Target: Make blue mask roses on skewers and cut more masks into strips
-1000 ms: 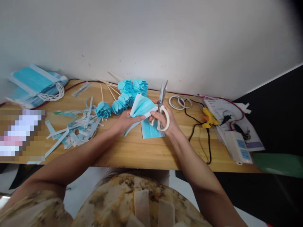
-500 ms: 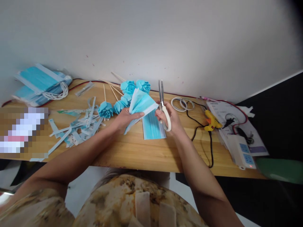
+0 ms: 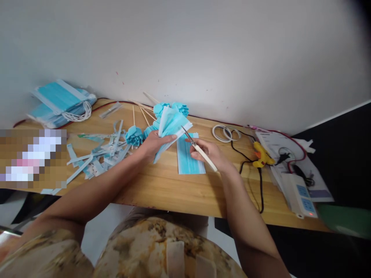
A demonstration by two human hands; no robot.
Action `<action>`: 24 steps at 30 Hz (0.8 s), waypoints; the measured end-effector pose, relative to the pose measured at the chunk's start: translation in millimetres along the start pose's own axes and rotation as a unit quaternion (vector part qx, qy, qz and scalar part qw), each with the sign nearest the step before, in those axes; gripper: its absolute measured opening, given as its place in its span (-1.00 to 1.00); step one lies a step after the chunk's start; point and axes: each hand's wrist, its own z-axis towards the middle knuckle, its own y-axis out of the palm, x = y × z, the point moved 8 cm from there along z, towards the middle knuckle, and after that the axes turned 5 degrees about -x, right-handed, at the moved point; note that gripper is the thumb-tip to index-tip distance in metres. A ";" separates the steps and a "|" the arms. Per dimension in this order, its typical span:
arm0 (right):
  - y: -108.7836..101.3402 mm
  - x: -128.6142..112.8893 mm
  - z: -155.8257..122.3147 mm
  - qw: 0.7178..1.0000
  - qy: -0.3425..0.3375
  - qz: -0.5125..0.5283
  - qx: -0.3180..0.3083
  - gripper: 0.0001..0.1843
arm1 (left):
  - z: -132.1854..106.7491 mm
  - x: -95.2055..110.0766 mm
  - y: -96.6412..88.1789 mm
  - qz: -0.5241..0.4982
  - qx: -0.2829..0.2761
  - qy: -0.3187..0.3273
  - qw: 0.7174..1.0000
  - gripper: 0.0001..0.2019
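Gathered in my left hand (image 3: 156,144) is a blue face mask (image 3: 173,121) with white edges, pinched and fanned out above the thumb. My right hand (image 3: 207,151) grips white-handled scissors (image 3: 199,148), whose blades point up and left to the mask's right edge. Beneath both hands a second, flat blue mask (image 3: 189,160) lies on the wooden table. Just behind the left hand are several blue flowers (image 3: 135,136) on thin wooden sticks (image 3: 147,109), partly covered by the held mask.
Cut strips (image 3: 98,154) are heaped on the left, below a stack of masks (image 3: 60,98) with white ear loops. To the right lie tape rings (image 3: 222,133), a yellow glue gun (image 3: 262,155) with black cable, a power strip (image 3: 301,197) and papers (image 3: 315,181).
The scissors have tilted from upright to pointing up-left, bringing the blades to the held mask's edge. My left hand keeps its hold. The whole view has shifted slightly.
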 end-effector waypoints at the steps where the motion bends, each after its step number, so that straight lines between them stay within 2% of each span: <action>1: 1.4 0.4 0.4 1.000 -0.001 0.002 -0.005 -0.31 | -0.3 -0.2 1.2 -0.001 -0.005 -0.001 1.000 -0.60; 12: 4.9 2.8 -2.5 0.998 0.004 0.059 -0.010 -0.40 | -2.3 -0.8 7.1 0.022 -0.046 0.002 0.999 -0.63; 18: 4.1 5.0 -1.3 0.997 0.010 0.074 -0.008 -0.36 | -1.3 -1.5 5.1 0.029 -0.042 -0.005 0.999 -0.70; 24: 2.2 8.2 -2.0 0.997 0.017 0.078 0.004 -0.38 | 0.0 -2.3 4.4 0.024 -0.044 -0.003 0.999 -0.66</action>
